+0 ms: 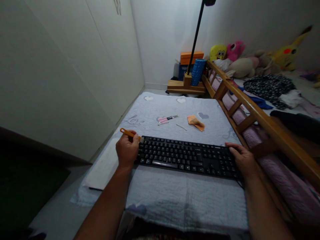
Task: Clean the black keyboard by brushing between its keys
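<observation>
A black keyboard (185,156) lies on a pale blue quilted cloth (160,190). My left hand (127,148) is closed around an orange-handled brush (128,133), its head at the keyboard's upper left corner. At the keyboard's right end, my right hand (241,158) grips the edge, with thumb and fingers near the upper right corner. Beyond the keyboard lie an orange cloth (196,122), a white cotton swab (181,126), another swab (163,123) and a slim tool with a dark middle and metal tip (172,117).
A wooden bed rail (265,120) runs along the right side, with plush toys (243,65) and clothes behind it. White cabinet doors (75,66) stand at the left. At the back are a wooden stand (177,87), a blue roller (198,71) and an orange box (191,57).
</observation>
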`<action>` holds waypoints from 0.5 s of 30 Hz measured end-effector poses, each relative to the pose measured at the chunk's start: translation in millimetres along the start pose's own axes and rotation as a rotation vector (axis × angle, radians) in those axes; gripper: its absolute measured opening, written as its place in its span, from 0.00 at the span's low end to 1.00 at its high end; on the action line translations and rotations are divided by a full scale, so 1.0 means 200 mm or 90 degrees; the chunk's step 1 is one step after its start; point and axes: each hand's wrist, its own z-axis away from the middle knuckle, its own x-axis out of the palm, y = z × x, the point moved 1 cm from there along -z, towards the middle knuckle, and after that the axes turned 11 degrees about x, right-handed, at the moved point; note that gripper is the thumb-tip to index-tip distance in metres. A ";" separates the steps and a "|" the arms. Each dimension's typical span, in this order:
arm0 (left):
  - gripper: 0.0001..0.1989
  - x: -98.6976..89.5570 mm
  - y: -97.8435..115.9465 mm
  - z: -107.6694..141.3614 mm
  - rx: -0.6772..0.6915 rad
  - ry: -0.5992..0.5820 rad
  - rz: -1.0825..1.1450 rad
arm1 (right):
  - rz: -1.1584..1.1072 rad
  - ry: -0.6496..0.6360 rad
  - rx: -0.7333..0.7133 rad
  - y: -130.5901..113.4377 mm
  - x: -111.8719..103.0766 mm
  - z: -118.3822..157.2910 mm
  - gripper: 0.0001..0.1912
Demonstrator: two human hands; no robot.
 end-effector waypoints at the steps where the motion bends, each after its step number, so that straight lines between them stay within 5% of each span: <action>1: 0.11 0.00 0.00 0.00 -0.006 0.014 0.021 | 0.001 -0.002 -0.003 0.00 0.00 0.00 0.13; 8: 0.13 0.04 0.02 0.00 -0.081 -0.050 0.212 | -0.010 -0.003 -0.004 0.01 0.00 -0.01 0.13; 15: 0.11 0.03 0.00 0.01 -0.021 -0.051 0.043 | -0.021 -0.012 0.006 0.00 0.01 0.00 0.13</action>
